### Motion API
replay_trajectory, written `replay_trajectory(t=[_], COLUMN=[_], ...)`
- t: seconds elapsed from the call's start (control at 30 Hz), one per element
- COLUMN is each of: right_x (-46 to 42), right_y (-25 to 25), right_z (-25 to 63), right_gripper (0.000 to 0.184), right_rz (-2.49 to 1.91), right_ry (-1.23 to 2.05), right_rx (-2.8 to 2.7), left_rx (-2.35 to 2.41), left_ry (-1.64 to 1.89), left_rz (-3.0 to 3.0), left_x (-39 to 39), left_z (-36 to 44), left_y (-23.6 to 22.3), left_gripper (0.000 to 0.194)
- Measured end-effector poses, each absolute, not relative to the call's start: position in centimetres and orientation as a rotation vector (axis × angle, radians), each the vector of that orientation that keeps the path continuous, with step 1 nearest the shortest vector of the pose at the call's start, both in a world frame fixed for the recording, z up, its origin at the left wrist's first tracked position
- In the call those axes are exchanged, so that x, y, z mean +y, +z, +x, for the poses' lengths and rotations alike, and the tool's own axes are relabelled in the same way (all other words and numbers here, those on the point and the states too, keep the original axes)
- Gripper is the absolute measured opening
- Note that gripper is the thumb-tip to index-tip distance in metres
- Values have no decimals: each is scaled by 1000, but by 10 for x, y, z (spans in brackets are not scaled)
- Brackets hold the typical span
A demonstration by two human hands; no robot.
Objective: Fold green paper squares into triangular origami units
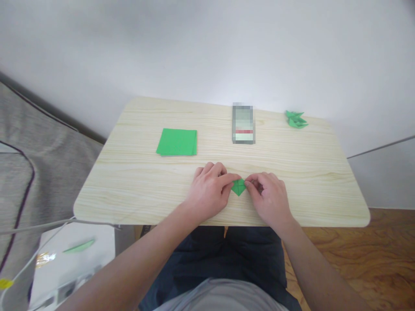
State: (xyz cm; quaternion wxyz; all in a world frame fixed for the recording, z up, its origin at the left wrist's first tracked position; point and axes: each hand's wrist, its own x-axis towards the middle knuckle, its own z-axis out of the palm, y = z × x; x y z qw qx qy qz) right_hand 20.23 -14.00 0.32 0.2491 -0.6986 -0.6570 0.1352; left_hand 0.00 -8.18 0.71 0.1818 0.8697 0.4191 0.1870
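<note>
L hand [209,190] is pinching 1 folded grn paper [239,188] at L side, R hand [269,196] is gripping R corner, grn sheets [177,141] are lying farther L on tbl [317,181]

Left hand [209,190], right hand [271,196], folded green paper [239,188]

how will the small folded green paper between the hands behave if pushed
The roughly diamond-shaped, folded green paper is probably very light, being small. Its crossing lines suggest folded layers, so it may feel stiffer than a single sheet. Its flat look suggests it would likely slide rather than roll.
</note>
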Motion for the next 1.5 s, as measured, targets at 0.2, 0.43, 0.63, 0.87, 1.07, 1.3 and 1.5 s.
replay_trajectory(t=[0.2,0.43,0.63,0.87,1.07,1.3,1.5], right_x=[-142,-150,-151,-148,-146,-153,-184], right_y=[3,0,2,-2,-6,-5,3], right_z=[200,197,191,195,206,204,199], right_gripper=[13,24,33,34,20,21,31], right_rz=[-1888,-1883,-1909,-1848,-1734,-1685,-1625], right_ry=[324,168,99,145,355,277,282], right_rx=[-1844,-1944,-2023,-2026,-1843,-1903,-2059], left_rx=[1238,1305,1293,1286,1149,1025,974], left_ry=[547,578,564,617,671,593,529], left_rz=[2469,2432,2430,2427,2459,2461,2457], left_x=[-82,-82,-81,-82,-85,-101,-132], left_z=[-3,-2,-2,-3,-7,-13,-26], left_y=[7,5,5,5,1,12,15], left_gripper=[24,22,19,21,20,34,51])
